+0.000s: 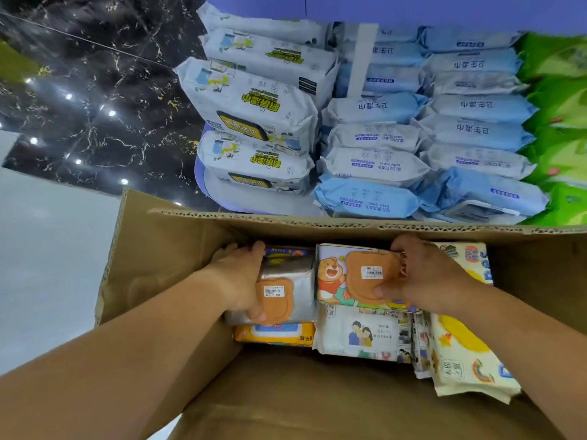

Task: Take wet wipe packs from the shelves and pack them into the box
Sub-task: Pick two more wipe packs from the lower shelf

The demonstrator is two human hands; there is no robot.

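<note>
Both of my hands are down inside the open cardboard box. My left hand grips a silver wipe pack with an orange bear-shaped lid at the box's far left. My right hand grips a bear-printed wipe pack with an orange lid beside it. Under and around them lie a yellow pack, a white pack showing two people and a cream pack with a rainbow at the right.
Beyond the box, shelves hold stacks of white kitchen wipe packs, blue and grey packs and green packs at the far right. A glossy black marble floor lies to the left. The near part of the box floor is bare cardboard.
</note>
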